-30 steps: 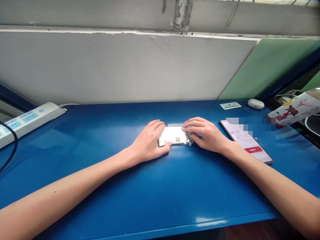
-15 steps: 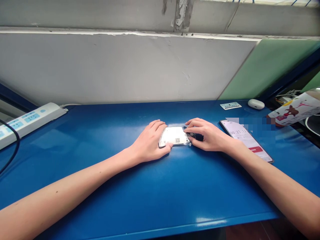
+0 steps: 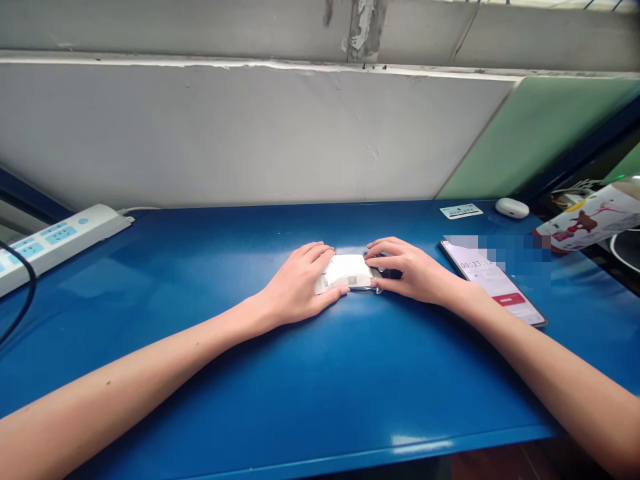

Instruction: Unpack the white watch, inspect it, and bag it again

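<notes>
A small white flat packet (image 3: 346, 273) with a printed code, in clear wrapping, lies on the blue table (image 3: 320, 373). My left hand (image 3: 299, 283) curls round its left end, thumb along the near edge and fingers over the far edge. Gripping the right end is my right hand (image 3: 413, 272), fingers bent over a dark part there. Both hands hold the packet against the table top.
A phone (image 3: 493, 283) with a lit timer screen lies right of my right hand. Behind it are a small card (image 3: 461, 211) and a white earbud case (image 3: 512, 208). A white power strip (image 3: 55, 239) with a black cable sits far left. Printed packaging (image 3: 595, 220) lies at the right edge.
The hands have closed in on the packet, which looks shorter and slightly lifted at the left. The crumpled clear wrap at its right end no longer sticks out.
</notes>
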The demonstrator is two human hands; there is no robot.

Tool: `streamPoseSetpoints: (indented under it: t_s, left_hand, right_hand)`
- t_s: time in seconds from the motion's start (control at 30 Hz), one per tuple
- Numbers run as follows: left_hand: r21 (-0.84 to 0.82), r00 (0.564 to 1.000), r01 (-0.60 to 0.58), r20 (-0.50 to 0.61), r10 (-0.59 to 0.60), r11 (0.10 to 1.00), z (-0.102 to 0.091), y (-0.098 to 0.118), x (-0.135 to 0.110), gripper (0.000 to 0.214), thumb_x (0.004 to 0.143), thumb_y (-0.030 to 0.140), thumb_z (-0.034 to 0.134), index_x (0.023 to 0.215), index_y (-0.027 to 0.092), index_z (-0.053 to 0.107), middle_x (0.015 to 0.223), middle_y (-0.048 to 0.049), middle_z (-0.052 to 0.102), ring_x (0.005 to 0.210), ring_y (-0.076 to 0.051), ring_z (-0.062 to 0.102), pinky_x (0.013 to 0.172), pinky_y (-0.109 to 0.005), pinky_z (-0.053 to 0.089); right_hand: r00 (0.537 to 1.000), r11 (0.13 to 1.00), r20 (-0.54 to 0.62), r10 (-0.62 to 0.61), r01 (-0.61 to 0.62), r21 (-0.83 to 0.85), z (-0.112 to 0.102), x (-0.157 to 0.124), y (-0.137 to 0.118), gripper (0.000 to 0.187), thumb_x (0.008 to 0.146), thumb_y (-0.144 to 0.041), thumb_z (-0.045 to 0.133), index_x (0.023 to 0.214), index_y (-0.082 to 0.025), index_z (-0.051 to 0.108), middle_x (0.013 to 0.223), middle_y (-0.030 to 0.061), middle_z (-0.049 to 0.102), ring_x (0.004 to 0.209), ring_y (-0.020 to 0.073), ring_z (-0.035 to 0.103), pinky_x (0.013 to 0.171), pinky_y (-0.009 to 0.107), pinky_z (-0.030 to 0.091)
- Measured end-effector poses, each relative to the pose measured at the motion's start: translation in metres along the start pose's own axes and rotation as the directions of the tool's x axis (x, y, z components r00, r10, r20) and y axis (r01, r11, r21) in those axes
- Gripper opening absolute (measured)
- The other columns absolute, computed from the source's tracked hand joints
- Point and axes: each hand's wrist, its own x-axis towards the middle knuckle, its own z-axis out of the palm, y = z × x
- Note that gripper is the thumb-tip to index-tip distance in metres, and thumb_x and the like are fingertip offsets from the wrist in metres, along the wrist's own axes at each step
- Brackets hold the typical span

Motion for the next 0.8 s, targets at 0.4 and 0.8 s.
streamPoseSetpoints:
  t_s: [0.4, 0.8]
  left_hand:
    - [-0.020, 0.999, 0.016, -0.040, -0.017, 1.000, -0.002, 0.002, 0.000, 0.042, 0.090, 0.046, 0.062, 0.117, 0.015, 0.057, 0.125, -0.0184, 0.063, 0.123, -0.036, 0.056, 0.103, -0.053, 0.047]
    - [-0.005, 0.998, 0.053, -0.035, -0.053, 0.999, -0.002, 0.003, 0.002, 0.038, 0.093, 0.040, 0.058, 0.118, 0.012, 0.054, 0.122, -0.0186, 0.061, 0.119, -0.034, 0.056, 0.101, -0.049, 0.047]
  right_hand:
    - [0.998, 0.984, -0.019, -0.059, 0.055, -0.171, -0.007, 0.002, 0.000, 0.021, 0.096, -0.029, 0.059, 0.109, -0.016, 0.070, 0.104, 0.0136, 0.072, 0.118, 0.0314, 0.062, 0.097, 0.048, 0.053]
    - [0.999, 0.978, 0.036, -0.017, 0.024, -0.207, -0.019, 0.000, 0.008, 0.024, 0.096, -0.033, 0.058, 0.112, -0.018, 0.071, 0.113, 0.0141, 0.071, 0.117, 0.0311, 0.062, 0.098, 0.047, 0.053]
